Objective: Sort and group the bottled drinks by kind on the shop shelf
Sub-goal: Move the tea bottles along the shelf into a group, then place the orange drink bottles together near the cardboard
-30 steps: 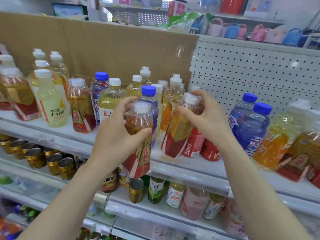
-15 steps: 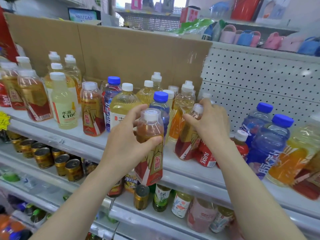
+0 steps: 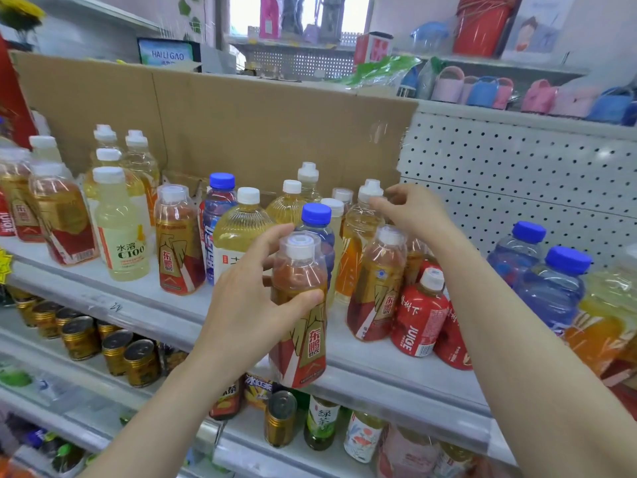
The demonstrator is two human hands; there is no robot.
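At the shelf [image 3: 396,377] front, left hand [image 3: 241,312] fingers clasp the amber bottle [image 3: 306,343] at the shoulder; judged full, heavy, slick. Right hand [image 3: 413,212] fingers released, beside a white cap [image 3: 370,190].

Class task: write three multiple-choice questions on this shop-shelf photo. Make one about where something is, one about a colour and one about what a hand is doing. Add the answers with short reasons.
1. Where are the gold cans?
A. On the top shelf by the small baskets
B. On the lower shelf, under the bottles, at the left
C. Behind the cardboard

2. What colour is the cap of the bottle just behind the held bottle?
A. White
B. Blue
C. Red

3. What is the left hand doing?
A. Gripping a bottle
B. Lying flat on the shelf
C. Hanging empty

Answers:
1. B. The cans stand in rows one level below the bottles.
2. B. A blue cap shows just above the held bottle's clear top.
3. A. The fingers and thumb curl round the held bottle.
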